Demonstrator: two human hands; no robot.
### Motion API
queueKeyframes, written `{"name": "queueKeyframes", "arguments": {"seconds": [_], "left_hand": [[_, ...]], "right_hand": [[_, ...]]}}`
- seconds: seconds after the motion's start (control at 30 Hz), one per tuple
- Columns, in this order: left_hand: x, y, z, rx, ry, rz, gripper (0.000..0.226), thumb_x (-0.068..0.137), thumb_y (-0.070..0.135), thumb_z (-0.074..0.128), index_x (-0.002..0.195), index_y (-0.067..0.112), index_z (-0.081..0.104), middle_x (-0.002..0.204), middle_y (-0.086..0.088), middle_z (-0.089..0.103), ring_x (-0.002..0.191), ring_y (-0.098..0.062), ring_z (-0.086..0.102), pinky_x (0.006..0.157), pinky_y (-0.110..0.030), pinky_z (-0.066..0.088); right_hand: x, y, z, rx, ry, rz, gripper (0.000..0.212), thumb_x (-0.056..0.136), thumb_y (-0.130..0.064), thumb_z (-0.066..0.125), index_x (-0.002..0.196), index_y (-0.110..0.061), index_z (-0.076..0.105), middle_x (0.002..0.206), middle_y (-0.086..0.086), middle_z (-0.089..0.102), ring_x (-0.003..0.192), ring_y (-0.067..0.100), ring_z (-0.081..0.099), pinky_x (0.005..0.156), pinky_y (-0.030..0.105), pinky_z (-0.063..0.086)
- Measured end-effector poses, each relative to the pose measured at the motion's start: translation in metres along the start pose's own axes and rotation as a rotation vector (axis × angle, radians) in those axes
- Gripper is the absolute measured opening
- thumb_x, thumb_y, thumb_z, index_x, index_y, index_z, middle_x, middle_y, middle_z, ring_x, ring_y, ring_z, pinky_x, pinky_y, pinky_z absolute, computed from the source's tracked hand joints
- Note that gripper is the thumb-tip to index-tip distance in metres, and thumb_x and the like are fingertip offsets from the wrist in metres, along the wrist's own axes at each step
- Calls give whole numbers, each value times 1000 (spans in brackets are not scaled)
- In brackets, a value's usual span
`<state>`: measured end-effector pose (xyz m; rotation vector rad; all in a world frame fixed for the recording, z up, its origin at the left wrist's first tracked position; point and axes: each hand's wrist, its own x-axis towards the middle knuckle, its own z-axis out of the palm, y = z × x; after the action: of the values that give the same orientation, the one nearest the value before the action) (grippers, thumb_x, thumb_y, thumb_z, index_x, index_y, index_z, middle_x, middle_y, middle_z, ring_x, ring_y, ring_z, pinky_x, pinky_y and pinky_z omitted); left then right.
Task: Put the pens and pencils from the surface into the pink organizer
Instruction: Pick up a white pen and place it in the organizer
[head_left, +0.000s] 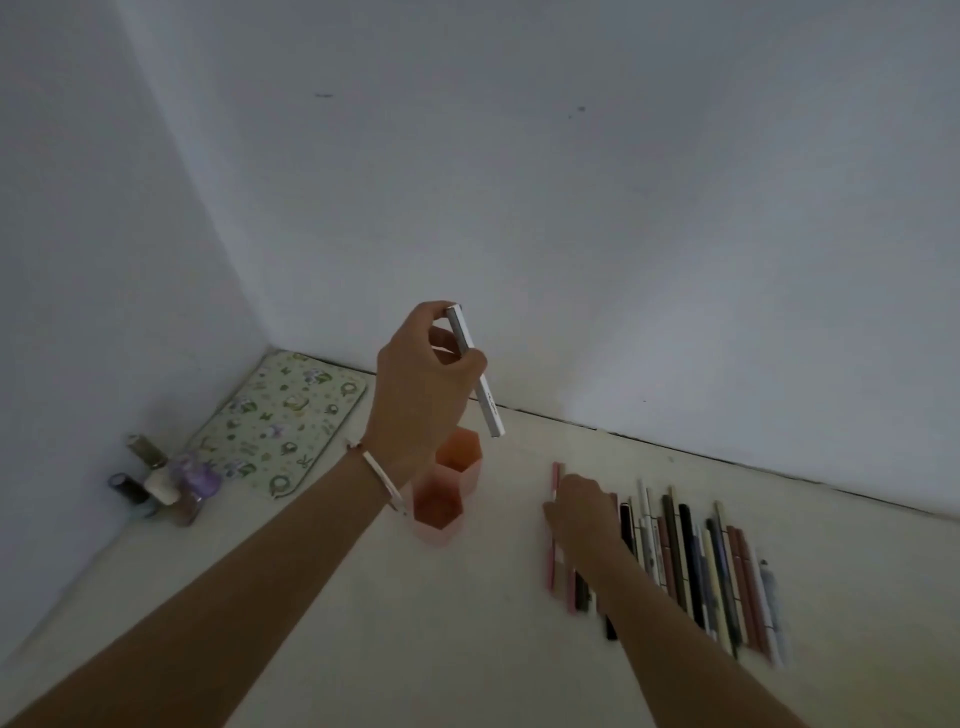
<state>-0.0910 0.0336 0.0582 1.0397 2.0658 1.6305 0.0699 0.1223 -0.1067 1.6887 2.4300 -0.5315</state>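
Pink organizer (448, 519), made of joined six-sided cups, stands on a cream surface (363, 623) near the middle of the view, close to a corner of white walls. Its open tops face up, and the back cup is taller than the front one.

Raised above the organizer, the left hand (421, 384) has its fingers and thumb curled round a white pen (475, 369). The pen slants down to the right, with its lower end in the air just right of the back cup. A thin bracelet (382, 475) circles the left wrist.

To the right, well apart from the organizer, a row of pens and pencils (691, 566) lies side by side on the surface, in black, white, brown, pink and yellow. The right hand (582, 512) rests palm down on the left end of this row, fingers bent, beside a pink pencil (551, 551). Whether it grips anything cannot be told.

In the corner at left lies a flat green-patterned mat (283, 421), with a few small bottles (161, 483) clustered in front of it.
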Motion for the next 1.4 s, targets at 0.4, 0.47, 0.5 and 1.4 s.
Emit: {"name": "queueKeyframes", "arguments": {"seconds": [0.4,0.47,0.5,1.4], "left_hand": [[4,-13,-31,-35,75,11,49,82,6,66,125,23,49,83,4,62,70,-12,69,63,-29,60],[6,-16,-43,-29,140,64,51,82,7,67,125,26,48,82,6,62,66,-7,69,57,-20,56],[8,-18,-49,-19,179,97,49,81,7,67,122,27,48,81,7,63,64,-4,68,54,-16,54],[-14,-63,-65,169,244,110,33,86,4,51,111,23,61,101,8,63,85,-3,60,66,-12,44]], "right_hand": [[-12,-15,-8,-23,56,26,41,90,-8,50,126,-4,32,105,10,66,95,29,66,74,33,49],[-14,-19,-25,65,169,-34,59,88,-7,49,140,-4,21,92,9,64,80,27,64,65,31,48],[-15,-23,-39,166,247,-90,65,86,-5,49,143,-7,18,82,8,62,68,23,61,57,28,45],[-48,-121,-26,457,698,-684,27,95,-28,53,121,-22,51,113,-5,60,85,9,60,70,22,53]]}}
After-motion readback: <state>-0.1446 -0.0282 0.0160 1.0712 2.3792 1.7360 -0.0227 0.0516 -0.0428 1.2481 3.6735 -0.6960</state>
